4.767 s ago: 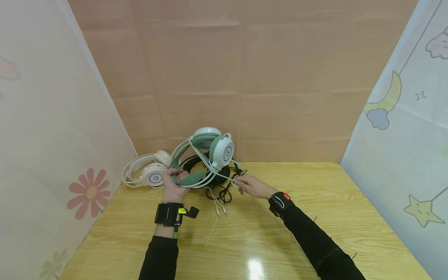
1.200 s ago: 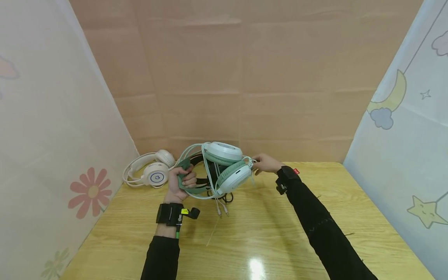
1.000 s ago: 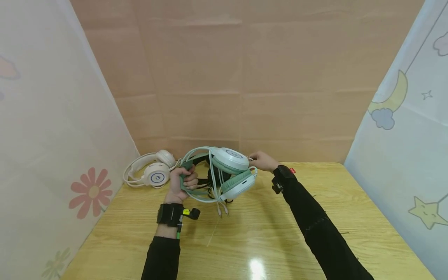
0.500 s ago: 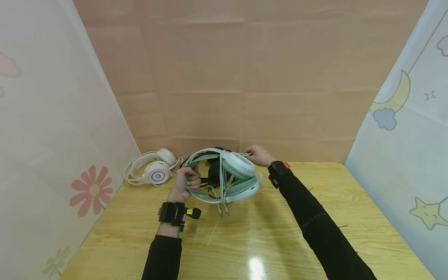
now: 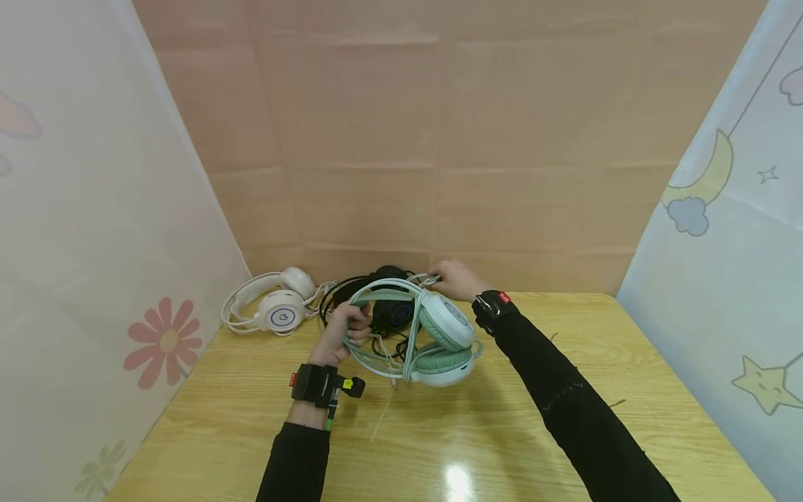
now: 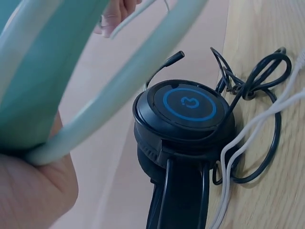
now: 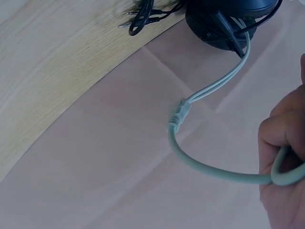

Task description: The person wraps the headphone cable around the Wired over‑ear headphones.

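In the head view my left hand (image 5: 341, 335) grips the headband of the green and white headphones (image 5: 447, 322), whose ear cups point right, over the table. The band fills the upper left of the left wrist view. My right hand (image 5: 461, 280) pinches a folded length of their pale green cable (image 7: 214, 174), beyond the ear cups. From a splitter, two thin strands of that cable run to the black headset (image 6: 190, 114) in the right wrist view and disappear among its parts. The black headset, with a microphone boom (image 6: 174, 58), lies behind the raised pair.
White headphones (image 5: 281, 312) lie at the table's back left. Tangled black cable (image 6: 274, 71) and white cords (image 6: 252, 125) lie beside the black headset. Brown paper (image 5: 351, 139) stands behind the wooden table (image 5: 533, 418), and patterned white sheets flank it.
The green and white headphones have swung right and down, uncovering more of the black headset. My right hand went right, then back leftward and farther away with the cable; the left shifted slightly right.
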Tool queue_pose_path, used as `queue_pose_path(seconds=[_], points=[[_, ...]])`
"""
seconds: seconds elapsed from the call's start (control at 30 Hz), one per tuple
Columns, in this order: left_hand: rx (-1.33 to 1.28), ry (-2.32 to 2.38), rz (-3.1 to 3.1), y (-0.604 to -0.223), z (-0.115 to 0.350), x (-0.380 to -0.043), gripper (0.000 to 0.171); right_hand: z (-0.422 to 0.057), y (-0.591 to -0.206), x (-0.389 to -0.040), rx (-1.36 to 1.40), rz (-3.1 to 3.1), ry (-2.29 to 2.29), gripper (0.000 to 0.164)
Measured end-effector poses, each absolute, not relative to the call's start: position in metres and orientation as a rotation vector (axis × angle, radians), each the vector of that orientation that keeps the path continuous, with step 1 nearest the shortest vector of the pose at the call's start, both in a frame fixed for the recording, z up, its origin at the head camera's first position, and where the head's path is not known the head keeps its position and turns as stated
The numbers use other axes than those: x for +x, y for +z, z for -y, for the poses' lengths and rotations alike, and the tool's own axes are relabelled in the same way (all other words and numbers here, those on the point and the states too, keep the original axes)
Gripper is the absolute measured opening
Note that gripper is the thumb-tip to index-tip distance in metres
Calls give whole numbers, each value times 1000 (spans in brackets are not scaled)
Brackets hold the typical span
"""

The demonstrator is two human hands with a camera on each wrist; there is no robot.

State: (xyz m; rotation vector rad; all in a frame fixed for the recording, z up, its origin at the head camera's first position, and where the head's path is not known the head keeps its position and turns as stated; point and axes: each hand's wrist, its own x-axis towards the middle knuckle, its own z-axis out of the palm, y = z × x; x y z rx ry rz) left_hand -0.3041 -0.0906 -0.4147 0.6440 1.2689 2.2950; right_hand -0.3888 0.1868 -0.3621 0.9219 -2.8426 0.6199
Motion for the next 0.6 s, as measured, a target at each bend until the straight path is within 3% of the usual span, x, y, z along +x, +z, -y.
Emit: queue_pose_path(seconds=[0.6], points=[[451,2296,-1482,-415,84,-302,25,-178,-343,-373,1039,2791,805,15]])
